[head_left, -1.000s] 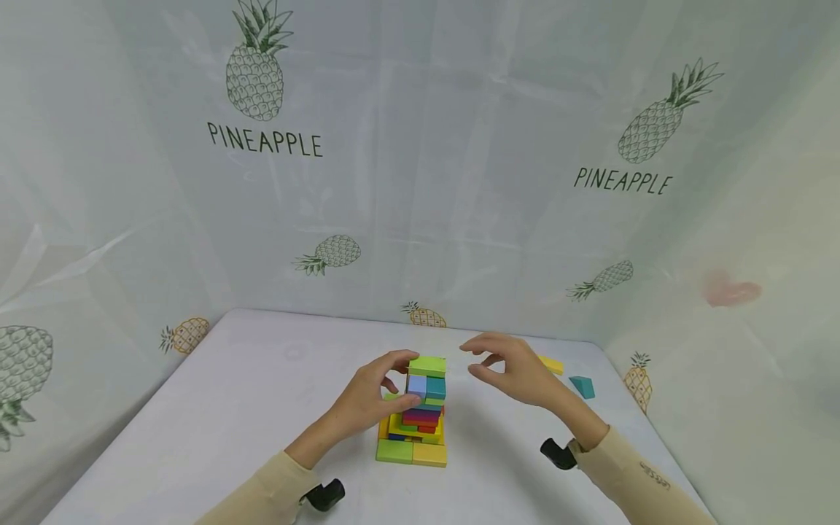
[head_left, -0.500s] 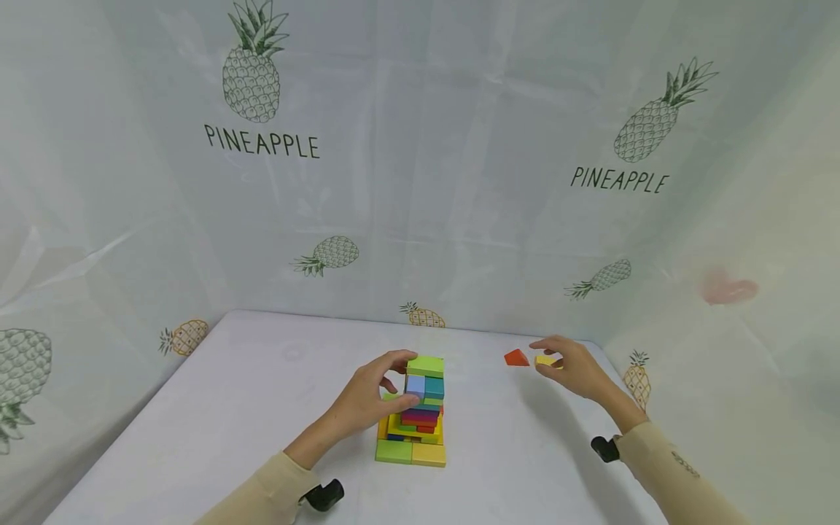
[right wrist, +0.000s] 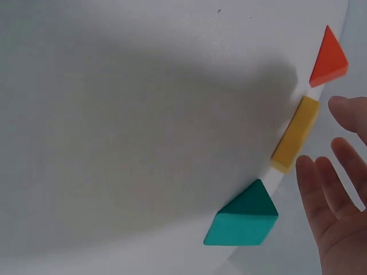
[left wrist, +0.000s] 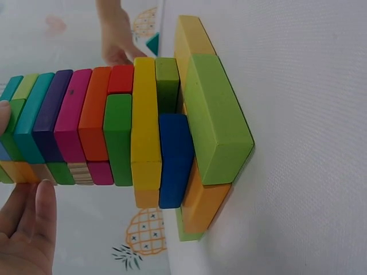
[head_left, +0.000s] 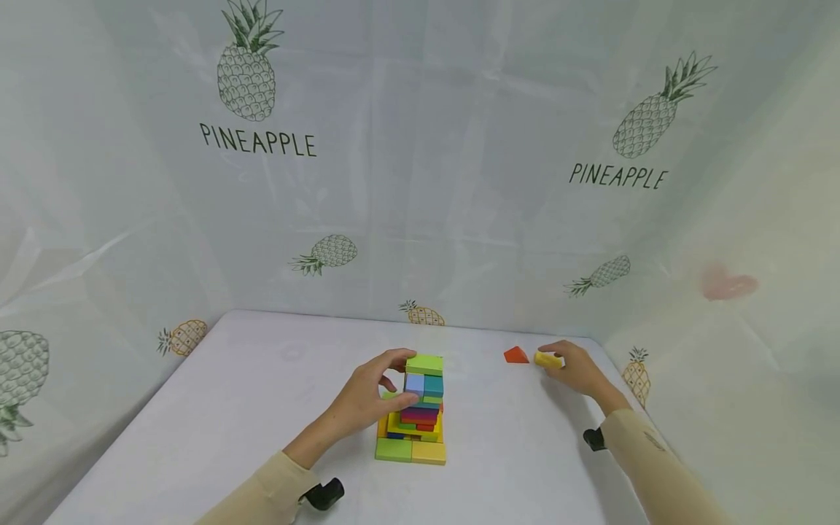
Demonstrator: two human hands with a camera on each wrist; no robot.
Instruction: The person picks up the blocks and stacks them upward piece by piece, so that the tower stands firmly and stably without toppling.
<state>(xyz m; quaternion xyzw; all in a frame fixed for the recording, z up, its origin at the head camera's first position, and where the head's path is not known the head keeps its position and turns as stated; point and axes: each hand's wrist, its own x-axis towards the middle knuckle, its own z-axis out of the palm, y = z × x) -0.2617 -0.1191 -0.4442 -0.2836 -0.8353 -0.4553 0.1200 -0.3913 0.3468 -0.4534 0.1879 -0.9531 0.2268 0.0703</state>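
Note:
A tall tower of colourful wooden blocks (head_left: 421,415) stands mid-table, light green and yellow slabs at its base. My left hand (head_left: 367,390) holds its upper part from the left, thumb across the front and fingers behind. In the left wrist view, the thumb tip (left wrist: 4,117) lies against one side and the other fingers (left wrist: 43,209) are at another. To the far right, my right hand (head_left: 577,368) is over a yellow block (right wrist: 295,134). Its thumb and fingers are spread on either side of that block in the right wrist view.
A red-orange triangular block (head_left: 516,355) lies just left of the yellow one. The right wrist view also has a teal triangular block (right wrist: 243,220) on the white table (head_left: 262,408). A pineapple-print curtain (head_left: 420,160) hangs behind.
My right hand has moved from beside the tower out to the right and down to the yellow block, uncovering the red-orange block. The left hand stays on the tower.

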